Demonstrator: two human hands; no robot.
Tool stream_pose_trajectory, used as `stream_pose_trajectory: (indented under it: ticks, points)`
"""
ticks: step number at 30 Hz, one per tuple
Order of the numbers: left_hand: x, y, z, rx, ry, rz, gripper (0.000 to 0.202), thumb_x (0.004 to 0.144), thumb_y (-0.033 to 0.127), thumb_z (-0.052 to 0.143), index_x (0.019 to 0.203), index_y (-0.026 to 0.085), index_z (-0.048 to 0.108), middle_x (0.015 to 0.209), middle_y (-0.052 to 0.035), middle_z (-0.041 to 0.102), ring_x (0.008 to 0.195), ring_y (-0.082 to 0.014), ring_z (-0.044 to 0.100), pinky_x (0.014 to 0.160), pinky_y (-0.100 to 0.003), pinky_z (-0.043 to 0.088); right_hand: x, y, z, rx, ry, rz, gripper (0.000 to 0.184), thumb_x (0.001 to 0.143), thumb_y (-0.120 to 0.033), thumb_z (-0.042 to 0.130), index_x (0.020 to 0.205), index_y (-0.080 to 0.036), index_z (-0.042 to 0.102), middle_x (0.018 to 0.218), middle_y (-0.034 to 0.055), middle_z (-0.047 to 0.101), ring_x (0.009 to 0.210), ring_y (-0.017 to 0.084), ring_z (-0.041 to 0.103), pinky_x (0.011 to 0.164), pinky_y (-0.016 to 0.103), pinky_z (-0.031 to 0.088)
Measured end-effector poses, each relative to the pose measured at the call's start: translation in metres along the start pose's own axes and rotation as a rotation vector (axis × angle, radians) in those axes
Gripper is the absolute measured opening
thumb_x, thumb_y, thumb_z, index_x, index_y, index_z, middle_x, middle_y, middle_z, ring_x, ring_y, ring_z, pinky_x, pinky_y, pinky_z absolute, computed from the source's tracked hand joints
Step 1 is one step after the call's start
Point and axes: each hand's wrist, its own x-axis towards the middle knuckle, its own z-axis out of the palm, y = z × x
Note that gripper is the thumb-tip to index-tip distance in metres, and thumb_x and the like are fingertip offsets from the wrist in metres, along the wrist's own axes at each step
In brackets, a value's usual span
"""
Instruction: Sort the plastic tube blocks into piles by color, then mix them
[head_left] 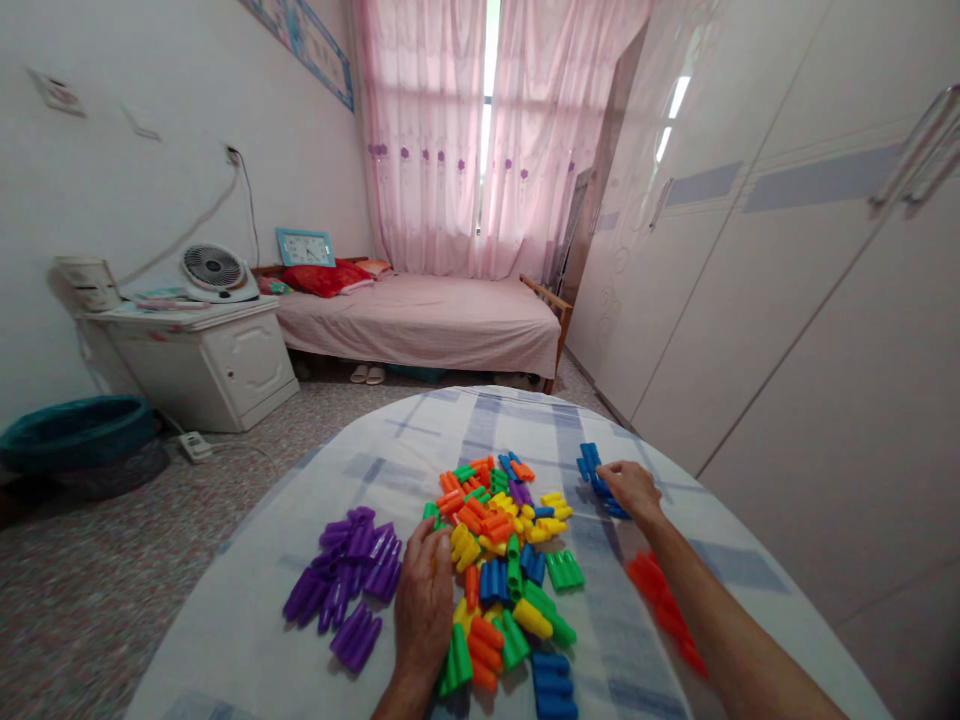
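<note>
Blue plastic pieces are lying in a small cluster at about 2 o'clock on the table, and the right hand is resting on that cluster's near edge. Its fingers are curling down onto the pieces; whether they are pinching one or only touching is not something I can tell from here. The left hand is lying palm down at 6 o'clock. Its fingers are stretched out loosely and gripping nothing, their tips touching the mixed heap at the middle of the table.

A purple pile is sitting at 8 o'clock, well apart from the heap. An orange pile is lying at 4 o'clock, just beside the right forearm. A few more blue pieces are lying at the heap's near edge.

The work looks like grouping by colour. To my judgement, doing it well is calling for two things:
- laying each blue piece flat beside its fellows so that none is rolling back toward the heap
- lifting the right forearm while reaching, since the orange pile is sitting close enough to be swept aside

The left hand seems well placed for steadying the heap.
</note>
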Motion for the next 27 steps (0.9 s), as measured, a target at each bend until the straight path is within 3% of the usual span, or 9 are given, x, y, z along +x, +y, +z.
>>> stream_pose_trajectory:
  ticks: [5,9,13,17,21,27]
  points:
    - [0.000,0.001,0.000,0.001,-0.009,-0.004,0.040,0.092,0.042,0.034,0.103,0.018,0.065,0.127,-0.0113,0.054,0.124,-0.0237,0.046,0.110,-0.046,0.033,0.000,0.003,0.007,-0.039,-0.008,-0.001,0.024,0.074,-0.037,0.054,0.073,-0.023,0.074,0.093,0.0129,0.070,0.097,0.034,0.061,0.075,0.046,0.046]
    - [0.000,0.003,0.000,0.004,-0.004,-0.013,0.041,0.092,0.041,0.034,0.103,0.018,0.065,0.127,-0.0114,0.054,0.124,-0.0240,0.046,0.109,-0.045,0.033,-0.009,-0.001,0.007,-0.043,0.046,-0.077,0.029,0.079,-0.034,0.048,0.088,-0.018,0.071,0.109,0.0171,0.064,0.111,0.035,0.052,0.083,0.050,0.043]
    - [0.000,0.004,-0.001,0.014,-0.013,-0.022,0.040,0.092,0.040,0.033,0.104,0.018,0.064,0.128,-0.0109,0.054,0.124,-0.0233,0.047,0.110,-0.045,0.033,-0.032,-0.018,0.007,0.020,-0.049,-0.334,0.029,0.083,-0.032,0.047,0.096,-0.020,0.069,0.109,0.0085,0.066,0.108,0.024,0.056,0.091,0.037,0.042]
    - [0.000,0.003,0.000,0.010,0.008,-0.005,0.039,0.092,0.038,0.034,0.103,0.018,0.065,0.126,-0.0107,0.056,0.122,-0.0227,0.049,0.109,-0.044,0.034,-0.060,-0.036,0.015,0.059,-0.226,-0.554,0.024,0.079,-0.030,0.053,0.094,-0.022,0.071,0.094,0.0022,0.070,0.093,0.017,0.061,0.084,0.025,0.043]
    - [0.000,0.003,0.000,0.008,0.008,-0.003,0.038,0.091,0.039,0.035,0.104,0.019,0.065,0.125,-0.0101,0.057,0.122,-0.0228,0.049,0.109,-0.044,0.034,-0.071,-0.042,0.021,0.033,-0.257,-0.571,0.029,0.076,-0.022,0.052,0.097,-0.019,0.072,0.094,0.0062,0.070,0.092,0.020,0.062,0.080,0.028,0.043]
    - [0.000,0.002,0.000,0.001,-0.015,-0.022,0.040,0.092,0.040,0.033,0.106,0.018,0.064,0.128,-0.0111,0.054,0.124,-0.0234,0.046,0.110,-0.046,0.032,-0.074,-0.040,0.018,0.014,-0.271,-0.581,0.019,0.071,-0.018,0.055,0.084,-0.018,0.070,0.090,0.0061,0.068,0.088,0.020,0.060,0.077,0.027,0.042]
